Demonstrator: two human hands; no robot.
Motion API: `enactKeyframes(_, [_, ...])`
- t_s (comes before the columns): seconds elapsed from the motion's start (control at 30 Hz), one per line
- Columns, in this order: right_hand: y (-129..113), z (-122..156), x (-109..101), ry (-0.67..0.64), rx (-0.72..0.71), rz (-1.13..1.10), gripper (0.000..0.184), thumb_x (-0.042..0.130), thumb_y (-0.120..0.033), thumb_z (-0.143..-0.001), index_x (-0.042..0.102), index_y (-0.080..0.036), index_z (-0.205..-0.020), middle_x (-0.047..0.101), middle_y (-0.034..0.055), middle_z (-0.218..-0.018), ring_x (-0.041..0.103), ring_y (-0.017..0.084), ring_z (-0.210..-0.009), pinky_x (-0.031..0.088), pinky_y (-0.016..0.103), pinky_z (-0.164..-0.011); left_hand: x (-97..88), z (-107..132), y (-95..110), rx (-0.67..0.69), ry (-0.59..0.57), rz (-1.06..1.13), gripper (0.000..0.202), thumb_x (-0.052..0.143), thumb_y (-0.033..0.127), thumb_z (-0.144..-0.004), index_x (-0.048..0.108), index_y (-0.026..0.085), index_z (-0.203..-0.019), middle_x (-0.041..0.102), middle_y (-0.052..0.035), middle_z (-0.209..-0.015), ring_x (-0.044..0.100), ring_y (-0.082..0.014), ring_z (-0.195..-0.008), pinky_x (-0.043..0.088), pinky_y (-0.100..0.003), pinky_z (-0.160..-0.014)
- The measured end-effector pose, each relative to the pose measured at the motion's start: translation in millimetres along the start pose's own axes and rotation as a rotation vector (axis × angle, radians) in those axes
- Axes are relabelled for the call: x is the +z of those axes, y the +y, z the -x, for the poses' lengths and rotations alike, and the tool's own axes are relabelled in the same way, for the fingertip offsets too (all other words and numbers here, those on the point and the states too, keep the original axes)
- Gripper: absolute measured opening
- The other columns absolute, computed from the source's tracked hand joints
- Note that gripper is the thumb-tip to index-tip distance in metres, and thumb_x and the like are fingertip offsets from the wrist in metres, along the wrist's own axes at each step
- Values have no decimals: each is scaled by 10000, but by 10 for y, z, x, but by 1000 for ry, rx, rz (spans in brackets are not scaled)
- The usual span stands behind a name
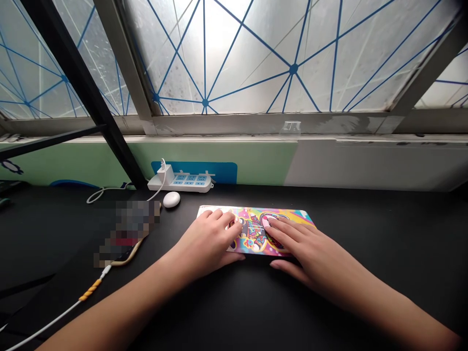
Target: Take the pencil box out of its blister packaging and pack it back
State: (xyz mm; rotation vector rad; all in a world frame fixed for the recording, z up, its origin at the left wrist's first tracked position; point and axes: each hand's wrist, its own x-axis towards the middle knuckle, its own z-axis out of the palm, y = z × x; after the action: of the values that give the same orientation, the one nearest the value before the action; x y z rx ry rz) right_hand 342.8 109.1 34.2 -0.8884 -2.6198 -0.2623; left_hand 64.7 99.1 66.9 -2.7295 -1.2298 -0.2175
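Observation:
A flat, brightly coloured board (292, 216) with cartoon artwork lies on the black desk (383, 234), a little beyond the middle. My left hand (208, 239) rests on its left half, fingers slightly curled and pressing on the surface. My right hand (300, 243) lies flat on its right half, fingers stretched out toward the centre of the artwork. Neither hand holds anything; both touch the board, and their fingertips nearly meet at its middle.
A white power strip (183, 182) with a plugged-in charger stands at the back by the wall. A white oval object (171, 199) lies in front of it. A phone (126, 239), blurred out, lies left of my hands with a white cable (54, 319) attached. A window spans the back.

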Motion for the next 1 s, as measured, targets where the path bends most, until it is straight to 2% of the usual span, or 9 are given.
enactKeyframes(0.07, [28, 0, 17, -35, 8, -10, 678, 622, -465, -959, 410, -221, -1555, 548, 132, -1525, 540, 365, -1365, 516, 554, -1044, 13, -5, -39, 2, 22, 55, 541, 675, 595, -897, 603, 201, -1261, 663, -129, -1249, 622, -332, -1091, 485, -495, -954])
enactKeyframes(0.17, [61, -1, 26, -81, 24, -22, 705, 595, -498, -972, 372, -217, -1578, 506, 123, -1561, 489, 358, -1412, 496, 555, -1077, 44, -2, -143, -23, 51, 126, 805, 630, 729, -854, 485, 206, -1449, 590, -153, -1418, 556, -354, -1255, 396, -549, -1090])
enactKeyframes(0.27, [65, -12, 45, -90, 25, -14, 707, 570, -530, -979, 362, -224, -1582, 491, 122, -1572, 475, 358, -1422, 487, 561, -1083, 82, 6, -253, -84, -5, 188, 971, 621, 795, -804, 383, 208, -1540, 474, -176, -1556, 450, -375, -1403, 298, -600, -1167])
enactKeyframes(0.4, [17, -68, 118, -87, 23, 14, 721, 574, -534, -976, 351, -222, -1586, 473, 133, -1584, 459, 371, -1431, 479, 578, -1079, 92, 7, -344, -105, -59, 261, 997, 644, 784, -787, 371, 219, -1561, 450, -158, -1580, 409, -363, -1441, 295, -559, -1189])
enactKeyframes(0.6, [-200, -280, 241, -128, 0, 62, 788, 662, -513, -924, 393, -138, -1563, 455, 180, -1586, 408, 417, -1454, 429, 622, -1117, 86, 12, -408, -85, -30, 314, 1023, 668, 796, -757, 393, 215, -1552, 476, -146, -1559, 429, -360, -1416, 287, -542, -1196])
enactKeyframes(0.77, [-371, -555, 284, -173, 6, 35, 865, 691, -554, -890, 372, -133, -1575, 411, 197, -1609, 384, 439, -1462, 420, 631, -1123, 118, 41, -468, -80, -13, 311, 1005, 669, 784, -764, 391, 226, -1553, 479, -141, -1554, 432, -361, -1404, 273, -557, -1196])
enactKeyframes(1.0, [-411, -852, 305, -274, -9, 1, 940, 691, -609, -868, 357, -95, -1580, 348, 210, -1635, 282, 450, -1504, 359, 628, -1170, 137, 59, -569, -102, -5, 271, 982, 669, 765, -774, 426, 198, -1537, 504, -163, -1511, 449, -361, -1375, 337, -549, -1161])
